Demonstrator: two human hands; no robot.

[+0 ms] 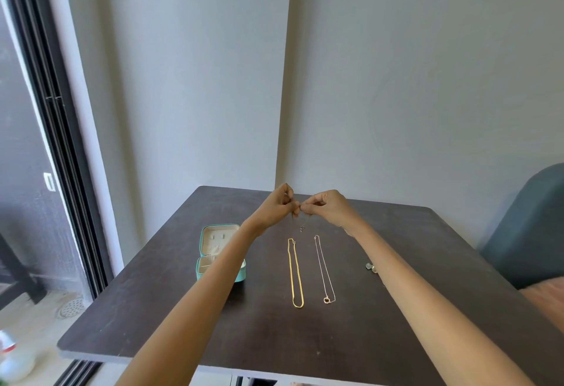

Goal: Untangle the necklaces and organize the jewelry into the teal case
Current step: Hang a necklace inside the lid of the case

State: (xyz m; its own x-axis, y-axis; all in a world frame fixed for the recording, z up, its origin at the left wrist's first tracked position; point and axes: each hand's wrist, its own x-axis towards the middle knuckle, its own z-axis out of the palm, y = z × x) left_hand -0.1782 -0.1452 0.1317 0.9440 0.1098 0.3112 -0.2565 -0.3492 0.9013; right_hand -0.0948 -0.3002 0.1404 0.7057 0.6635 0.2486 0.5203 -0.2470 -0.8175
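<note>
Above the far middle of the table, my left hand point(279, 205) and my right hand point(328, 205) meet fingertip to fingertip, both pinching a thin silver necklace point(304, 223) that dangles below them with a small pendant at its end. A gold chain point(295, 272) lies straight on the dark table. Beside it on the right lies a thin rose-gold chain point(324, 266) with a ring pendant at its near end. The open teal case point(213, 248) sits to the left, partly hidden by my left forearm; its cream inside shows small earrings.
The dark wooden table point(213, 330) stands against a pale wall. A small silver jewelry piece point(370, 266) lies right of my right forearm. A dark chair back point(531, 227) stands at the right. A sliding door frame point(61, 141) runs along the left.
</note>
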